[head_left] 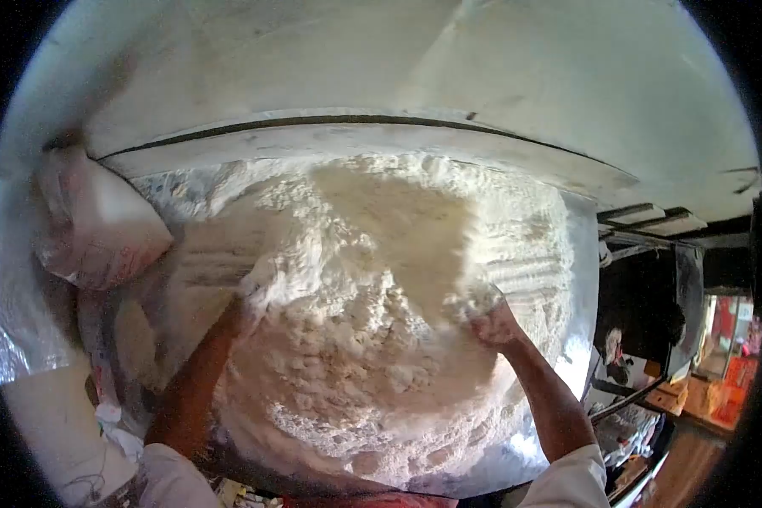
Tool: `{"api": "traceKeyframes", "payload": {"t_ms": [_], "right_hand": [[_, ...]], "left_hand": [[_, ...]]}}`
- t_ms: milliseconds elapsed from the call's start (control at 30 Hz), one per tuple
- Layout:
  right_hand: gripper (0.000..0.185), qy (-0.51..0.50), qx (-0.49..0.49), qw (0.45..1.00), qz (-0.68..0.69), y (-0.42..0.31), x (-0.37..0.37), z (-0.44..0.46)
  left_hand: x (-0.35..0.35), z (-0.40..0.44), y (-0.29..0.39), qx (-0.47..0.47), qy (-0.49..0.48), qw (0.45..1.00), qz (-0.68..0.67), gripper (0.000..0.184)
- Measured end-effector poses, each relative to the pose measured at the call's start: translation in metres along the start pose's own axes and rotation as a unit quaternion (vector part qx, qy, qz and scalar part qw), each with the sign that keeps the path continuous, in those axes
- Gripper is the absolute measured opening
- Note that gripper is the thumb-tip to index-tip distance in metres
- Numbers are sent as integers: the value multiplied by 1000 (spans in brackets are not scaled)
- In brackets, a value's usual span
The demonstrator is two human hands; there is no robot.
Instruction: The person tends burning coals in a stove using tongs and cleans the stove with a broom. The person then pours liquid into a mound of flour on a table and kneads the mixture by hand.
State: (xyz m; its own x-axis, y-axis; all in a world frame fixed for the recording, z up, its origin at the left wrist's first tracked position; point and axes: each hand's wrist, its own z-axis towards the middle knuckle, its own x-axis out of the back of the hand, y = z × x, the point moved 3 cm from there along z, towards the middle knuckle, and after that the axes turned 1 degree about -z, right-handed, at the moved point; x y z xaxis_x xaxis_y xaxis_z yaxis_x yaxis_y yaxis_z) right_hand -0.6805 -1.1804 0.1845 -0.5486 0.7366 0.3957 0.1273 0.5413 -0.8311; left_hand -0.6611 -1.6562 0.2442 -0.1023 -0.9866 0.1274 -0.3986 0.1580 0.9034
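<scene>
A wide heap of white, flour-like powder (pixel 356 356) covers most of the worktop, loose and crumbly in the middle. My left hand (pixel 258 292) is in the powder at the heap's left side, its fingers buried and smeared by motion. On the right side, my right hand (pixel 489 317) touches the heap, its fingers coated in powder and blurred. What either hand grips, if anything, is hidden. Between and beyond the hands lies a smoother, yellowish patch (pixel 398 220) in the powder, blurred.
A pale, full-looking sack (pixel 102 224) stands at the worktop's left end. Behind the heap runs a raised ledge (pixel 356 135) below a pale wall. The metal worktop (pixel 580 254) shows along the right edge. Farther right are dark shelving and an orange-red crate (pixel 738 385).
</scene>
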Motion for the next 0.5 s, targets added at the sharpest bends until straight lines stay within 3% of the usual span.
{"api": "traceKeyframes", "payload": {"t_ms": [33, 67, 133, 167, 200, 267, 367, 500], "right_hand": [[50, 32, 113, 983, -140, -70, 16, 3], [50, 62, 222, 933, -276, -110, 25, 2], [49, 212, 164, 916, -299, -129, 61, 0], [51, 236, 73, 960, -132, -108, 81, 1], [50, 289, 5, 956, -51, -81, 103, 2], [48, 402, -63, 913, -38, -17, 158, 5], [46, 507, -90, 854, -81, 69, 231, 25], [43, 525, -38, 830, -182, 112, 272, 63]], "left_hand": [[4, 1, 9, -21, -9, 1000, 9, 45], [15, 6, 14, -40, 0, 999, 19, 45], [55, 17, 11, -53, 74, 995, 40, 45], [83, 21, 4, -47, 137, 988, 51, 45], [110, 27, -7, -32, 210, 975, 64, 45], [157, 32, -30, -6, 326, 941, 91, 46], [189, 43, -55, 9, 411, 904, 113, 46], [198, 72, -70, 6, 448, 885, 124, 47]]}}
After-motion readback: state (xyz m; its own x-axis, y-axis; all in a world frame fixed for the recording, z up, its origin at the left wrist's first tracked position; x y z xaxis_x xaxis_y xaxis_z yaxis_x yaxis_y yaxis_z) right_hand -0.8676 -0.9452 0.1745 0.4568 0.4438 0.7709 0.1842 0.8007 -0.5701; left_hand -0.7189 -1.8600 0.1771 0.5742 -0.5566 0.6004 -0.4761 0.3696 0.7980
